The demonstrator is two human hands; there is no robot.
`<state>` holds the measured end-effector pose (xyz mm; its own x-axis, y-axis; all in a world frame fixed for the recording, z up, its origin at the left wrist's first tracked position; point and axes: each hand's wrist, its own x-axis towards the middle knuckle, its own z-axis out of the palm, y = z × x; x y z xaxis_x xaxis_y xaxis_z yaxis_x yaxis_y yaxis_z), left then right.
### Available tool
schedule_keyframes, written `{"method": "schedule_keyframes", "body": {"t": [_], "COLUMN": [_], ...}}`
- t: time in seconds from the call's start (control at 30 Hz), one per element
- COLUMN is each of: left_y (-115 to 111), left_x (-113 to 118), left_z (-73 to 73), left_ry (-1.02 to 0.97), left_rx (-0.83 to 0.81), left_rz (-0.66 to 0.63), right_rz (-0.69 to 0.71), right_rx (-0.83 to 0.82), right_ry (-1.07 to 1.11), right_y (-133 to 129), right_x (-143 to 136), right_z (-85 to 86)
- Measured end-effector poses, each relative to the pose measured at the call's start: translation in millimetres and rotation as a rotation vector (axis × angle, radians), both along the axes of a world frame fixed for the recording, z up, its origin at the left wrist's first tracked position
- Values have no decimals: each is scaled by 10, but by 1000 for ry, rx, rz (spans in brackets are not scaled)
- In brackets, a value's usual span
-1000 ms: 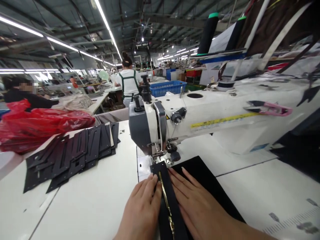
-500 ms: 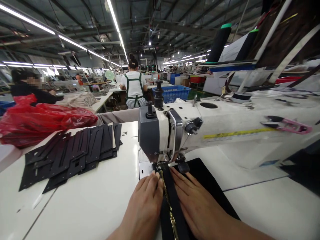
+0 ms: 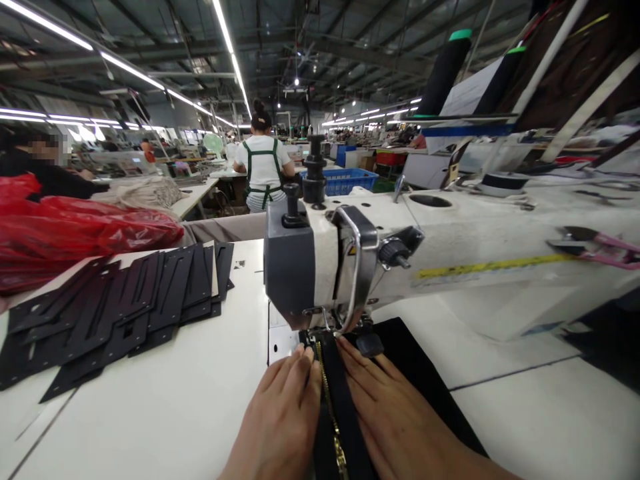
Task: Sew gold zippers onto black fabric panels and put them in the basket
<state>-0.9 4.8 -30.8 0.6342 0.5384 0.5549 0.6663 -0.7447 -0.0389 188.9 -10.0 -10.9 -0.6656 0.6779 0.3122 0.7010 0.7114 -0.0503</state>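
Observation:
A black zipper with gold teeth (image 3: 325, 383) runs toward me from under the needle area of a white and grey sewing machine (image 3: 290, 260). Its gold pull (image 3: 340, 453) lies near the bottom edge of the view. Along the zipper's left side my left hand (image 3: 283, 410) is closed, fingertips pressed together on the tape close to the presser foot. My right hand (image 3: 387, 407) lies flat with fingers stretched out on the zipper's right side, over black fabric (image 3: 417, 363). The fingertips of both hands sit just in front of the foot, which partly hides the stitching spot.
Overlapping black slotted pieces (image 3: 135, 307) lie on the white table (image 3: 165, 413) at left, beside a red plastic bag (image 3: 95, 230). Pink-handled snips (image 3: 600, 245) and a yellow measuring tape (image 3: 490, 267) are on the machine arm. Beyond are a blue crate (image 3: 345, 180) and co-workers.
The view has shifted slightly, so the machine and black pieces appear further left. Both hands keep their places by the foot, with the zipper between them.

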Motion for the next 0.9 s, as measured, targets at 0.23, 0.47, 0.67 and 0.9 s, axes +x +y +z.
{"method": "schedule_keyframes", "body": {"t": [0.23,0.47,0.67,0.9], "left_y": [-25,-28,-18,-37], "left_x": [1,-8,6,54], "left_z": [-14,14,181,217], "left_ry": [31,62,115,95], "left_rx": [-24,-31,-38,-73], "left_rz": [13,8,-25,-6], "right_rz": [19,57,41,16], "right_rx": [-56,-132,-130,-72], "right_ry": [-27,25,-8,-21], "right_y": [24,56,41,22], "right_x": [8,36,32,29], "right_z": [23,58,57,47]}}
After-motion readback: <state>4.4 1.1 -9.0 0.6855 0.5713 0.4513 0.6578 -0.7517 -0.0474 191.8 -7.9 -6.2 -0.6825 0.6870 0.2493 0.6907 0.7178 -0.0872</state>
